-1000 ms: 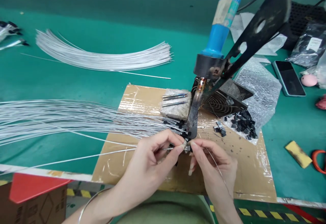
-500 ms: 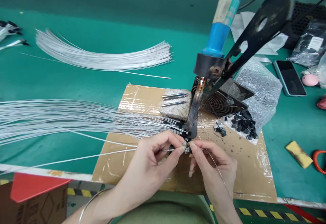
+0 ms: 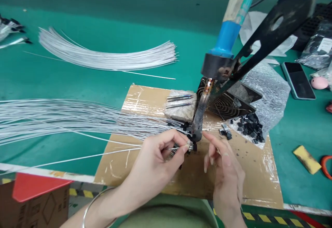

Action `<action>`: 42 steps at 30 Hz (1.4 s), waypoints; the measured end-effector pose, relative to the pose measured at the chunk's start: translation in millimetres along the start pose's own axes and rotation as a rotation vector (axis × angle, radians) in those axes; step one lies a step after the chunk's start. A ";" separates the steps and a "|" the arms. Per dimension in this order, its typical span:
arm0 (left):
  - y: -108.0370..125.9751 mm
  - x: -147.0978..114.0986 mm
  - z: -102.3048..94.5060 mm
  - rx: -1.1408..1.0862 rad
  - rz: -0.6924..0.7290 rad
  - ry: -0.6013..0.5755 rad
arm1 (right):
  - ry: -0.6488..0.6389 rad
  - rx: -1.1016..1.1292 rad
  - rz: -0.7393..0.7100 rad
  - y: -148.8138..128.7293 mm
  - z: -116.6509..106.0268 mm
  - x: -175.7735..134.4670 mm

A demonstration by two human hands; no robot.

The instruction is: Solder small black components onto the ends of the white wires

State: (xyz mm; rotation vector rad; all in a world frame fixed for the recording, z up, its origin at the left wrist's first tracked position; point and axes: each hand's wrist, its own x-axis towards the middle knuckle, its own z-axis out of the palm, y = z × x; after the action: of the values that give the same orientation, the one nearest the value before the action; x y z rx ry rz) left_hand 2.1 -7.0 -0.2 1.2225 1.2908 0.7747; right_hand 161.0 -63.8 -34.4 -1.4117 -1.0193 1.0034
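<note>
My left hand pinches a white wire near its end, between thumb and forefinger. At the fingertips is a small black connector, just below the tip of the soldering iron. My right hand is a little to the right, its forefinger stretched toward the iron tip. A thin strand of solder wire seems to lie between its thumb and fingers, mostly hidden. Left of the tip, many white wires end in black connectors, partly covered by my left hand.
The iron's blue handle sits in a black bracket. Behind the tip stands a fan. Loose black connectors lie on bubble wrap. A phone and yellow sponge are at right; another wire bundle lies farther back.
My right hand has drawn away from the connector, to the right, and its forefinger has straightened. My left hand keeps its pinch on the wire. The view has shifted slightly.
</note>
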 end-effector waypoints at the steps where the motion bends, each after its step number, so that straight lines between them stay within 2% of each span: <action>1: 0.2 0.8 0.0 0.004 0.004 0.003 | -0.003 -0.006 0.010 1.1 -1.6 -0.4; 8: 2.6 5.0 -1.3 0.057 0.004 -0.002 | 0.064 -0.163 0.029 -8.0 -4.0 -1.5; 11: 3.6 8.0 -1.8 0.076 -0.003 -0.001 | 0.040 -0.180 0.040 -13.9 -5.0 1.7; 18: 0.8 11.7 -2.3 0.071 -0.013 0.004 | 0.010 -0.128 -0.075 -15.6 2.1 5.9; 23: 5.5 14.4 -2.2 0.022 0.021 0.015 | -0.023 -0.076 -0.030 -16.3 4.7 3.3; 34: 11.5 18.2 -1.4 0.000 0.048 0.048 | -0.003 0.022 0.002 -18.3 4.5 10.5; 42: 16.1 19.4 -2.3 0.003 0.064 0.055 | -0.003 0.053 -0.045 -15.5 3.3 14.0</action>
State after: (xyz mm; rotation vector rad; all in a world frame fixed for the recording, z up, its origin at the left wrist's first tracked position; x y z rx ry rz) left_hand 6.5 15.8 10.1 1.2571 1.3032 0.8576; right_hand 160.9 -48.6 -19.8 -1.3383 -1.0158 0.9929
